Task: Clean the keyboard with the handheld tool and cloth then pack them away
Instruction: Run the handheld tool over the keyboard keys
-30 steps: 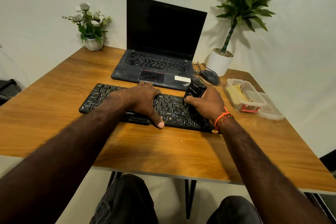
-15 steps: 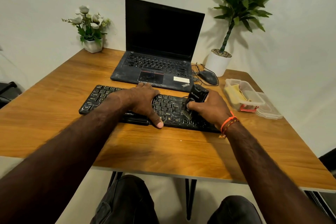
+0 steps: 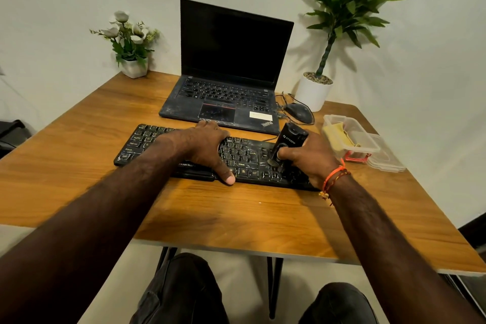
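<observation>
A dusty black keyboard (image 3: 244, 154) lies across the middle of the wooden table (image 3: 236, 213). My left hand (image 3: 202, 147) rests flat on its middle, fingers spread and thumb at the front edge. My right hand (image 3: 310, 158) grips a black handheld tool (image 3: 288, 141), tilted with its lower end down on the keys at the keyboard's right end. A yellow cloth (image 3: 336, 137) lies inside a clear plastic box (image 3: 365, 146) to the right of the keyboard.
An open black laptop (image 3: 231, 71) stands behind the keyboard, with a wired mouse (image 3: 298, 112) beside it. The box's lid (image 3: 386, 159) lies against the box. A small flower pot (image 3: 132, 66) sits back left, a tall potted plant (image 3: 315, 92) back right.
My right hand has slid the tool a little to the right along the keys. The left hand has stayed in place on the keyboard.
</observation>
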